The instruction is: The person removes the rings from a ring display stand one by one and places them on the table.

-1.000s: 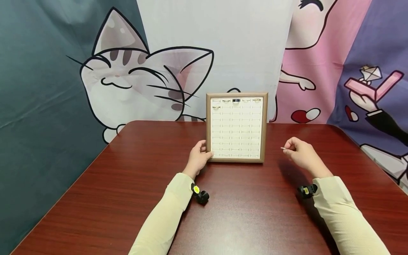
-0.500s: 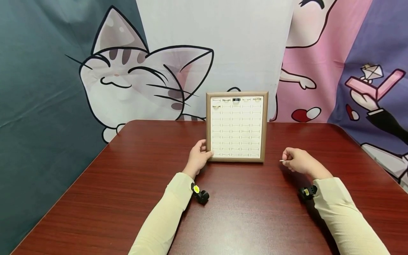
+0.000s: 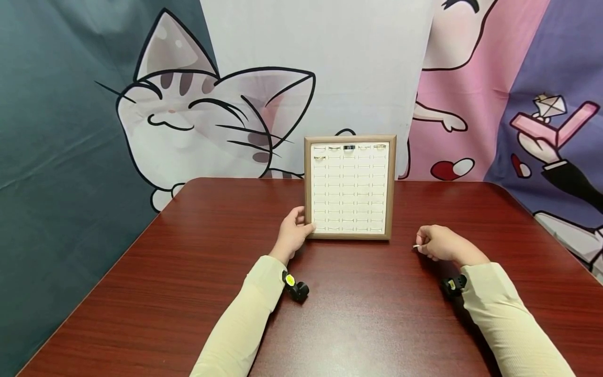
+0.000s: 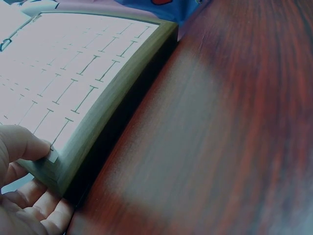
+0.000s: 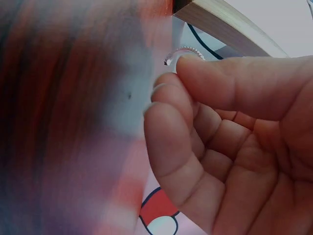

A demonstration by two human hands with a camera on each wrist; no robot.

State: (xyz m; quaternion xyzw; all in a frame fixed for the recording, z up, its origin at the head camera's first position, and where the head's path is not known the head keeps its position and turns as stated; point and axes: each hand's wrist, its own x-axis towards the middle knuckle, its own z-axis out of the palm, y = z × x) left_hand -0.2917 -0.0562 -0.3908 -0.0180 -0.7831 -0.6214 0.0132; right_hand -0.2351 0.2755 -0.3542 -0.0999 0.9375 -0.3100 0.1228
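A big printed backdrop (image 3: 306,42) covers the wall facing me, teal, white, pink and purple, with a smiling cartoon cat (image 3: 198,131) spread over its left part. In front of it stretches the table (image 3: 358,309), dark reddish wood with a streaky grain and a soft shine on its near part. Two pale sleeves (image 3: 240,319) reach in across it from the near side. Near the far edge of the table a square-looking display board (image 3: 308,178) stands upright, white slotted face towards the person, wooden rim all round. The left hand (image 3: 291,233) has it by the lower left corner, thumb pressed over the front and the other fingers curled about the edge. The right hand (image 3: 443,243) is low over the table to the right of the board, apart from it, fingers bent in and thumb brought to the forefinger in a pinch. Each wrist wears a small black camera (image 3: 299,289). A few rings sit along the board's top row, a broad dark ring (image 3: 349,147) in the middle of them, and one gold-toned ring (image 3: 320,157) is at the left end of the second row. Between the right thumb and forefinger is a slim beaded ring (image 5: 188,49), part of its curve showing past the thumb tip
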